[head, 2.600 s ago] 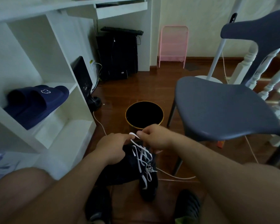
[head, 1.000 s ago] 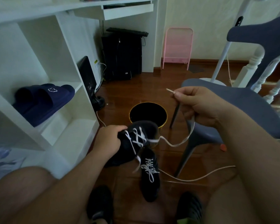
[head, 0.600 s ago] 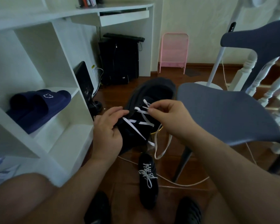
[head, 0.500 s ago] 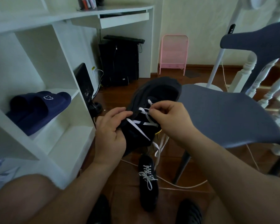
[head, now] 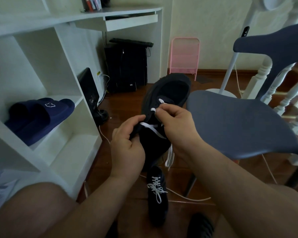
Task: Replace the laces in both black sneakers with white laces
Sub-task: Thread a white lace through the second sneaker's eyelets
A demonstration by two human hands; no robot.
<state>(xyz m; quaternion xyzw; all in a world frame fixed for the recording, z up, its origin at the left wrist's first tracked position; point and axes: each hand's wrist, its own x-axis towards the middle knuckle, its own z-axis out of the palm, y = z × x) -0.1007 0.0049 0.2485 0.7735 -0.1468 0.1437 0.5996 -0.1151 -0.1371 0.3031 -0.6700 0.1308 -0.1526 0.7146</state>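
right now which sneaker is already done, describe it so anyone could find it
Start at the grey-blue chair and look down to the wooden floor between the person's knees. The finished sneaker lies there alone, white laces tied, unlike the held sneaker, half-laced.

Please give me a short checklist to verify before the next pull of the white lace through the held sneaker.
1. Left hand grips held sneaker at its side: ok.
2. Right hand pinches white lace near the upper eyelets: ok.
3. Lace tip already through the eyelet: cannot tell.
4. Loose lace end hangs free under the shoe: ok.
5. Second sneaker on the floor is laced in white: ok.
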